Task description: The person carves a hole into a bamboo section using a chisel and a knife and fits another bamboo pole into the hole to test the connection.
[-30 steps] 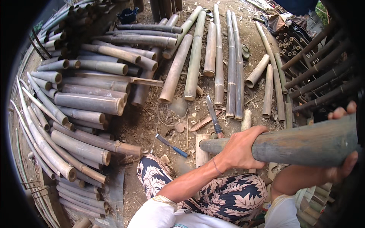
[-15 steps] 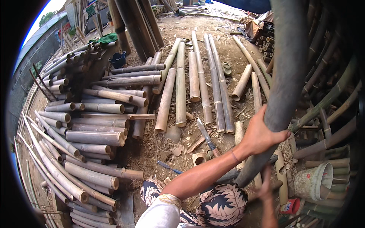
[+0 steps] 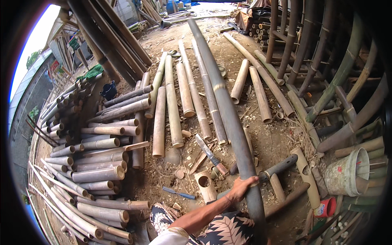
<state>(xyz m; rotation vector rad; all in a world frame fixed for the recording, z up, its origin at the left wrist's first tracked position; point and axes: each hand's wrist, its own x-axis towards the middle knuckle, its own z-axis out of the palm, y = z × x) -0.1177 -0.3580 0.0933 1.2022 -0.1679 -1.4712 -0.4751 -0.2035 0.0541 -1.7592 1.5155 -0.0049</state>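
Observation:
My left hand is wrapped round a long dark grey-green bamboo pole. The pole leans away from my lap toward the far ground, with a pale ring at one joint. Its near end runs down past my patterned trousers. My right hand does not show. Left of the pole, a large knife with a wooden handle lies on the dirt. Closer to me are a blue-handled chisel and a short bamboo piece with a round hole. A dark bamboo length lies crosswise behind the pole, beside my hand.
Stacked bamboo lengths fill the left side. Several cut poles lie ahead on chip-strewn dirt. On the right stand a bamboo rack, a dirty white bucket and a red cup. Dark upright poles rise at far left.
The pole has swung down from upright at the right to lie forward, its far end now ahead of me. My left hand moved lower and leftward with it. My right hand has left view.

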